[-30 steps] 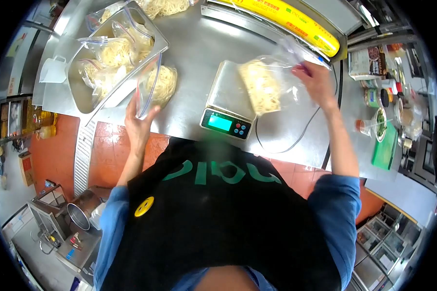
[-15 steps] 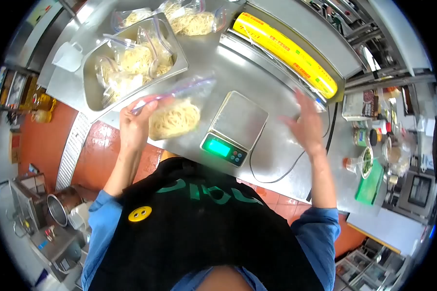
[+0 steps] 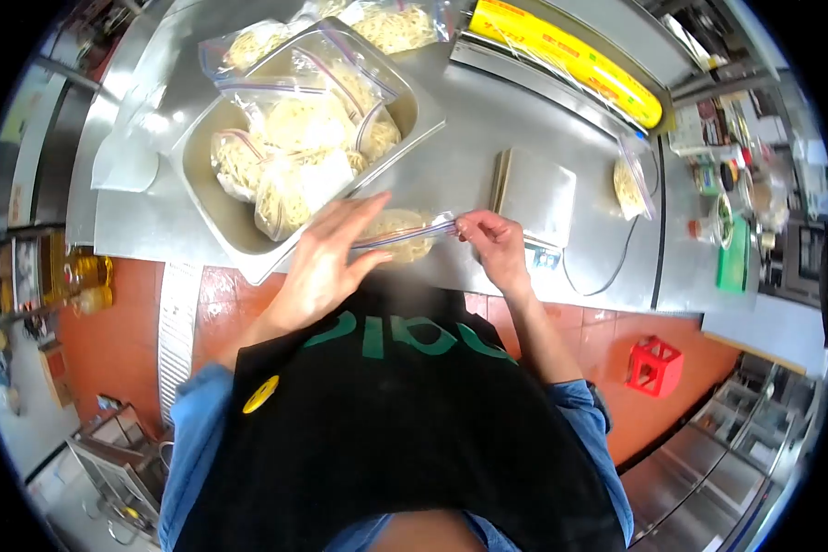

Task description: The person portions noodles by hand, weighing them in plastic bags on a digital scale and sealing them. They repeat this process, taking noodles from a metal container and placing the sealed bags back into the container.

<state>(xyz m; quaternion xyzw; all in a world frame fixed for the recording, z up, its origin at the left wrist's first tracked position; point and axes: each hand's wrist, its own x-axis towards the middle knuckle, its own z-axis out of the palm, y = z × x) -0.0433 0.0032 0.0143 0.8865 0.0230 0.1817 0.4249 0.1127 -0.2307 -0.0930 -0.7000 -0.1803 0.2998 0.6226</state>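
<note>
A clear zip bag of noodles (image 3: 407, 247) is in front of my apron, near the table's front edge. My right hand (image 3: 495, 247) pinches the right end of its zip strip. My left hand (image 3: 327, 262) is at the strip's other end, with thumb and fingers apart. To its left stands a deep steel pan (image 3: 423, 129) holding several bags of noodles (image 3: 308, 124). Beyond my right hand is a kitchen scale (image 3: 538, 198) with a bare steel plate; its display is mostly hidden. Another noodle bag (image 3: 629, 189) lies right of the scale.
More noodle bags (image 3: 396, 28) lie behind the pan. A yellow wrap roll (image 3: 566, 60) sits in a dispenser at the back. A white plastic jug (image 3: 124, 164) stands at left. A cord (image 3: 616, 267) crosses the table. A red stool (image 3: 655, 365) stands on the floor.
The held bag has moved right and down in front of me. My right hand has come in and pinches its zip; my left fingers have spread. A noodle bag now shows right of the scale.
</note>
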